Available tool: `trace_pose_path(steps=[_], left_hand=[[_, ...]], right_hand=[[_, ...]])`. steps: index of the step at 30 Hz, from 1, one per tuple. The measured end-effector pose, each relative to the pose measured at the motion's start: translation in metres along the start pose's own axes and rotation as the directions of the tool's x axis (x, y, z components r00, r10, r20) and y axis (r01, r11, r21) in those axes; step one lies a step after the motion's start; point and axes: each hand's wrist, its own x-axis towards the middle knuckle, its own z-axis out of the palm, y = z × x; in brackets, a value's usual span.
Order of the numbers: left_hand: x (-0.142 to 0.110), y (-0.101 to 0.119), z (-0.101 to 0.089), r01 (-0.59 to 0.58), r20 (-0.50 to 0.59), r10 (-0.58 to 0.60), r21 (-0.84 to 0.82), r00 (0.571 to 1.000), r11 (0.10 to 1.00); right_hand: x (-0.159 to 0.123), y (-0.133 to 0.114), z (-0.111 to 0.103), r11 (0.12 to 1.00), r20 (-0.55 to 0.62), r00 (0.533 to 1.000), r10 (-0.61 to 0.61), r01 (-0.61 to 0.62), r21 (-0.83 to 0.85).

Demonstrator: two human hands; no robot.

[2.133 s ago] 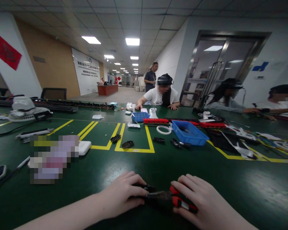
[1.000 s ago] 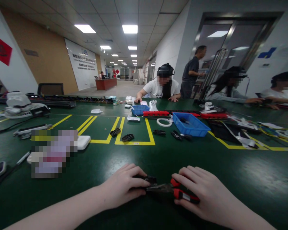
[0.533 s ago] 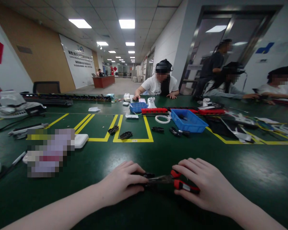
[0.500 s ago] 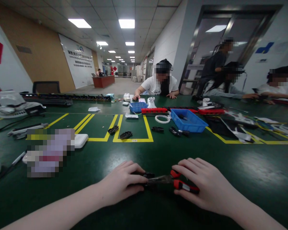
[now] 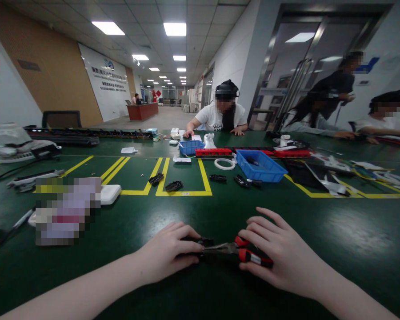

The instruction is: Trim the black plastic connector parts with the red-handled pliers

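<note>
Low on the green table (image 5: 220, 213), my left hand (image 5: 168, 253) is curled over a small black part (image 5: 202, 242) and presses it down. My right hand (image 5: 276, 253) grips the red handles of a pair of pliers (image 5: 240, 253), index finger stretched forward. The pliers' dark jaws point left and meet the black part between my hands. Most of the part is hidden under my left fingers.
Beyond my hands lie yellow tape boxes with small black parts (image 5: 174, 186), a white tape ring (image 5: 224, 163), a blue bin (image 5: 260, 166), a smaller blue bin (image 5: 191, 147) and red trays (image 5: 213, 152). Several people sit at the far and right sides; one walks by the door (image 5: 336, 86).
My hands and pliers stay together on the black part; my right index finger has lifted and stretched out. The standing person in the background has walked right, past the door.
</note>
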Motion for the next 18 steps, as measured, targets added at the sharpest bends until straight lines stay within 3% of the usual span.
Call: trace_pose_path(steps=[7, 18], left_hand=[[0.000, 0.002, -0.001, 0.007, 0.001, -0.007, 0.001, 1.000, 1.000], [0.000, 0.002, 0.000, 0.017, 0.004, -0.017, 0.015, 1.000, 1.000]], right_hand=[[-0.005, 0.003, 0.013, 0.999, -0.039, 0.999, -0.013, 0.012, -0.032], [-0.001, 0.001, 0.000, 0.999, -0.007, 1.000, -0.018, 0.018, -0.040]])
